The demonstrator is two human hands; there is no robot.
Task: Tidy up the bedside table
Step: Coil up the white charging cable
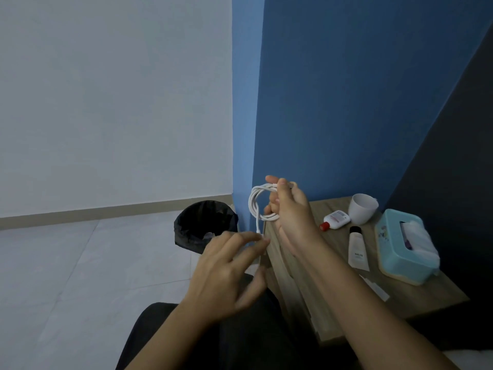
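A white cable (pixel 256 202) is wound into a loose coil around the fingers of my right hand (pixel 289 214), which is raised above the left edge of the wooden bedside table (pixel 416 295). One end of the cable hangs down from the coil. My left hand (pixel 229 265) is lower and to the left, and its fingertips pinch that hanging end. On the table lie a small white bottle with a red cap (pixel 335 219), a white cup (pixel 362 208), a white tube with a black cap (pixel 358 249) and a teal tissue box (pixel 406 245).
A black bin with a dark liner (pixel 205 225) stands on the pale tiled floor left of the table. A blue wall rises behind the table and a dark panel stands to its right. A small white strip (pixel 374 287) lies near the table's front. My dark-clothed legs are below.
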